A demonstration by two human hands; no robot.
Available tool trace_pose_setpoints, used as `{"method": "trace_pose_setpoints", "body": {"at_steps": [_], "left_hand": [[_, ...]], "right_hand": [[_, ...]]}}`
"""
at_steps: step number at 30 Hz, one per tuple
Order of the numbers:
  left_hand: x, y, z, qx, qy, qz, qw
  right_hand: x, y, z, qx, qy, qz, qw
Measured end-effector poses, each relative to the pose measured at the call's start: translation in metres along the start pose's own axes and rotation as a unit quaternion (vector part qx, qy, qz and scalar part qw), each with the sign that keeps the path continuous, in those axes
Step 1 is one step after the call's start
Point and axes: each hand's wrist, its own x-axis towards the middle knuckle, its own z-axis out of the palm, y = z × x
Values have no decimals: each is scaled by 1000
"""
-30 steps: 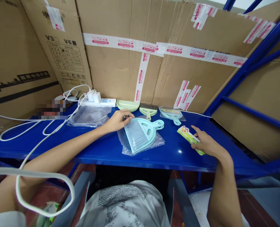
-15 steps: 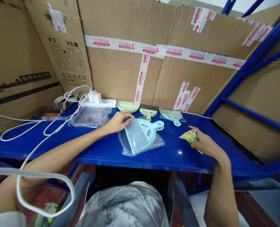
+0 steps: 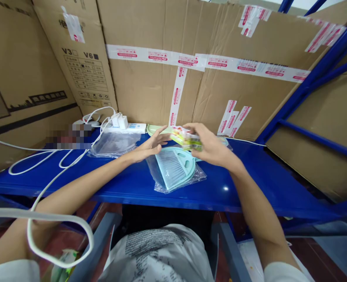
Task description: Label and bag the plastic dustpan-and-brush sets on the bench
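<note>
Over the middle of the table, my right hand point(image 3: 211, 145) grips a small yellow-green printed plastic packet point(image 3: 182, 137), blurred by motion. My left hand point(image 3: 151, 146) is open, fingers spread toward the packet's left end; whether a fingertip touches it I cannot tell. Beneath both hands lies a light-blue dustpan with its brush point(image 3: 176, 166), resting on a clear plastic bag point(image 3: 199, 174). My right hand and the packet hide the dustpan's handle end. Behind the hands, a pale green dustpan point(image 3: 152, 128) and a bagged blue set point(image 3: 223, 141) show only in part.
A stack of clear bags point(image 3: 114, 144) lies left on the blue table point(image 3: 258, 172), beside a white power strip point(image 3: 136, 128) with plugs. A white cable point(image 3: 48, 180) loops across the left. Cardboard walls point(image 3: 144, 90) and a blue frame point(image 3: 306, 92) enclose the table.
My right hand has carried the packet left to the middle, above the dustpan. My left hand has let go of the dustpan's edge, risen slightly and spread its fingers.
</note>
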Motion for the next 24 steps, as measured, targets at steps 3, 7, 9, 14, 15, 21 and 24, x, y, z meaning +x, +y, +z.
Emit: {"method": "trace_pose_setpoints", "body": {"at_steps": [3,7,9,14,15,21,24], "left_hand": [[-2,3,3,-66,9,-26,997],[-1,3,4,-102,12,-48,994],[-1,0,4,-94,2,-35,995],[0,-15,6,-5,-17,21,1000],[0,-19,7,29,-13,34,999],[0,-26,4,185,24,42,982],[-1,-18,2,262,41,28,964]], "right_hand": [[20,-5,17,32,-70,-67,995],[19,11,29,78,-98,-90,988],[15,23,34,64,-87,-58,992],[11,34,52,0,-97,-4,995],[10,33,55,-4,-100,-6,995],[5,38,57,1,-69,-34,997],[2,46,48,-3,-71,-33,997]]}}
